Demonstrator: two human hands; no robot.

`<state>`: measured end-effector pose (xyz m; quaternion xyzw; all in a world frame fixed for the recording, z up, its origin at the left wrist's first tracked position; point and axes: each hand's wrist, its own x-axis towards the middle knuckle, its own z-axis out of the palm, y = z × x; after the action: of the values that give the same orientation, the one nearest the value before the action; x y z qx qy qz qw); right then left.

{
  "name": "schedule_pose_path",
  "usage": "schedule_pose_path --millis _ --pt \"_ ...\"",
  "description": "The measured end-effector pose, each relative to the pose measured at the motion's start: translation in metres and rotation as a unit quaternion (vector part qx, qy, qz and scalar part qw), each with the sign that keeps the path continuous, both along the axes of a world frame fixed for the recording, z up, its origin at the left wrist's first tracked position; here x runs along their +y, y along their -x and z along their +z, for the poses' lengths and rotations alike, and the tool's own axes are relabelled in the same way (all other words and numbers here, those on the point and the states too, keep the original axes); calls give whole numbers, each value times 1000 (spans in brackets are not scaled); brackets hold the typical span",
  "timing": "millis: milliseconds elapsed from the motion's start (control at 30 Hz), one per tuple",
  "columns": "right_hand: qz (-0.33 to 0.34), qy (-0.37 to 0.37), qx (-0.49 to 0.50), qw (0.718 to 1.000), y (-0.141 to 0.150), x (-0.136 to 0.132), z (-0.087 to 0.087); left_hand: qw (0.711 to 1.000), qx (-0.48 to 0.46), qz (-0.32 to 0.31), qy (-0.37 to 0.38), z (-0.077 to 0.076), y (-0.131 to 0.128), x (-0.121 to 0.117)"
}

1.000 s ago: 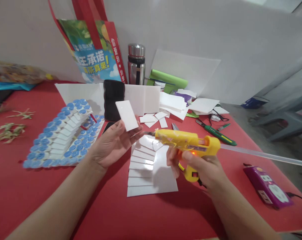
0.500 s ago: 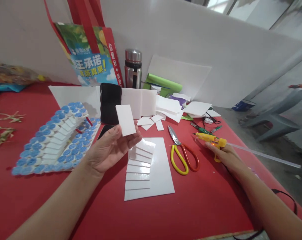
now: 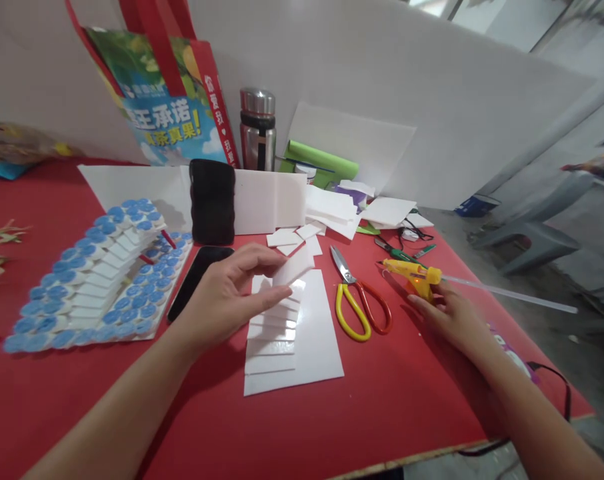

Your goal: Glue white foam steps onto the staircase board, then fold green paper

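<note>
My left hand [image 3: 227, 287] pinches a small white foam board rectangle [image 3: 296, 265] between thumb and fingers, tilted above the far end of a stepped row of strips. Those overlapping white strips [image 3: 271, 347] lie on a larger white board [image 3: 319, 340] on the red table. At the right, my right hand [image 3: 455, 313] is closed around the handle of a yellow hot glue gun [image 3: 407, 270], partly hidden by the fingers. A clear glue stick [image 3: 512, 293] juts from its back, and an orange light shows on its body.
Between the hands lie scissors [image 3: 355, 293] with yellow and red handles. To the left stand a blue-and-white stair model [image 3: 89, 273], a phone [image 3: 195, 277] and a black block [image 3: 213, 203]. White offcuts [image 3: 332, 203], a steel flask [image 3: 258, 127] and a bag [image 3: 167, 100] are behind.
My left hand has turned palm down and brought the white rectangle lower and right, over the strips. My right hand has shifted its hold on the glue gun, which has tilted.
</note>
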<state>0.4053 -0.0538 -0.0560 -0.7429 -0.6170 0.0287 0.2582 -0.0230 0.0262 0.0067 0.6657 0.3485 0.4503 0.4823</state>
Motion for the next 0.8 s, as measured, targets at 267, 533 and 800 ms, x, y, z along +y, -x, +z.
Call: schedule_pose_path --millis 267,533,800 --pt "62 -158 -234 957 77 -90 49 949 202 -13 -242 6 -1 -5" --pt "249 -113 -76 959 187 -3 87 902 258 -46 -343 -2 0 2" --pt "265 -101 -131 950 194 8 72 896 282 -61 -336 -1 1 1"
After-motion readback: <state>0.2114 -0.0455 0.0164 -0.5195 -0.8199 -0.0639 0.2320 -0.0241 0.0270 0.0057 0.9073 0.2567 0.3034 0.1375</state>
